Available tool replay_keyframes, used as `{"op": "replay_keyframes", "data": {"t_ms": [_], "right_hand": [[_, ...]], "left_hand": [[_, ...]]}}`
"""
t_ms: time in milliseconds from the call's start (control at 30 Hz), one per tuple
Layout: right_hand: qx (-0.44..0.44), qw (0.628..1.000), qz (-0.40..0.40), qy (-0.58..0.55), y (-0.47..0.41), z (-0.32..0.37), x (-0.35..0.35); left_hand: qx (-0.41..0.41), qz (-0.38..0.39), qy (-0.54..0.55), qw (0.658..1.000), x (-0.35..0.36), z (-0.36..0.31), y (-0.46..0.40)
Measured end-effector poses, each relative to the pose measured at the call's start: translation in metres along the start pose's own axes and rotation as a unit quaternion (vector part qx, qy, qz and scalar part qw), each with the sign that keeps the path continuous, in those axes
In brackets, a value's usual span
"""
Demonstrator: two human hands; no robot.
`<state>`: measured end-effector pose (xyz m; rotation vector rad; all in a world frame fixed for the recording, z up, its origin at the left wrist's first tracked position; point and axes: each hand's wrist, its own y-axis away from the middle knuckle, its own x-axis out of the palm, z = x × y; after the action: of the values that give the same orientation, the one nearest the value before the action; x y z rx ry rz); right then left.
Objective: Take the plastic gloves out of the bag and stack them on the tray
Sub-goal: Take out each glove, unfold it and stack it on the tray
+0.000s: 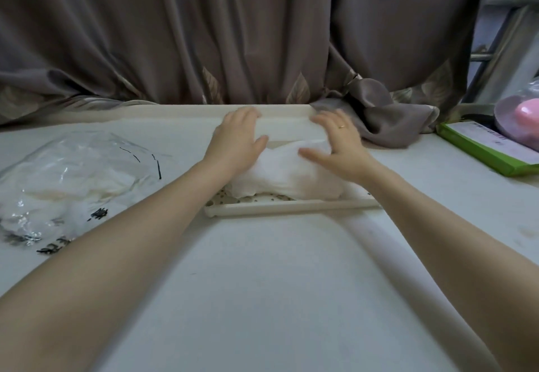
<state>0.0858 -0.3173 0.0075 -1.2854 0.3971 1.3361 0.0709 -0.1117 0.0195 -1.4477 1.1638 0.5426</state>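
Table (262, 269): both hands flat, open, on gloves (280, 176) in tray (291, 207).

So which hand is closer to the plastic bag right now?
Left. The left hand rests on the left side of the glove pile on the tray, the side facing the bag. The right hand is on the pile's far side, farther away.

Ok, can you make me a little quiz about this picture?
1. True or false: the gloves lie on the tray.
2. Which side of the tray is the bag on? A left, B right.
3. Fill in: the right hand wears a ____.

Key: 1 true. 2 A. 3 ring. Both it and the left hand rest flat on the gloves.
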Motion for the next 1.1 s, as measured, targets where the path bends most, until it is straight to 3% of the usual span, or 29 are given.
{"op": "replay_keyframes", "data": {"t_ms": [67, 133, 233, 367, 467, 567, 700, 800, 867, 967, 1100], "right_hand": [[-0.059, 0.989, 0.115, 0.069, 0.007, 0.011, 0.008], [-0.045, 0.969, 0.194, 0.148, 0.013, 0.013, 0.016], [0.071, 0.957, 0.254, 0.122, 0.015, -0.001, 0.018], [0.139, 0.952, 0.252, 0.100, 0.019, -0.023, 0.010], [0.203, 0.943, 0.257, 0.057, 0.023, -0.027, 0.005], [0.211, 0.935, 0.262, 0.115, 0.024, -0.014, 0.002], [0.198, 0.952, 0.184, 0.146, 0.025, 0.040, -0.009], [0.056, 0.994, 0.061, 0.069, 0.026, 0.089, -0.006], [-0.050, 0.998, 0.029, -0.003, 0.029, 0.128, 0.001], [-0.128, 0.990, 0.052, -0.026, 0.029, 0.182, 0.022], [-0.124, 0.988, 0.083, -0.039, 0.030, 0.225, 0.057]], "left_hand": [[0.123, 0.065, -0.036, 0.990, 0.002, -0.015, 0.000], [0.150, 0.171, -0.092, 0.969, 0.012, -0.023, 0.005], [0.080, 0.283, -0.185, 0.938, 0.028, -0.005, 0.014], [-0.038, 0.305, -0.117, 0.944, 0.036, 0.021, 0.017], [-0.073, 0.316, -0.055, 0.944, 0.034, 0.019, 0.021], [-0.060, 0.288, -0.023, 0.955, 0.027, 0.017, 0.022], [0.058, 0.172, 0.067, 0.981, -0.010, 0.020, 0.042], [0.093, 0.063, 0.084, 0.990, -0.038, 0.041, 0.061], [0.078, -0.004, 0.054, 0.995, -0.051, 0.067, 0.071], [0.016, -0.053, -0.025, 0.998, -0.066, 0.104, 0.086], [-0.120, -0.003, -0.052, 0.991, -0.065, 0.131, 0.104]]}}
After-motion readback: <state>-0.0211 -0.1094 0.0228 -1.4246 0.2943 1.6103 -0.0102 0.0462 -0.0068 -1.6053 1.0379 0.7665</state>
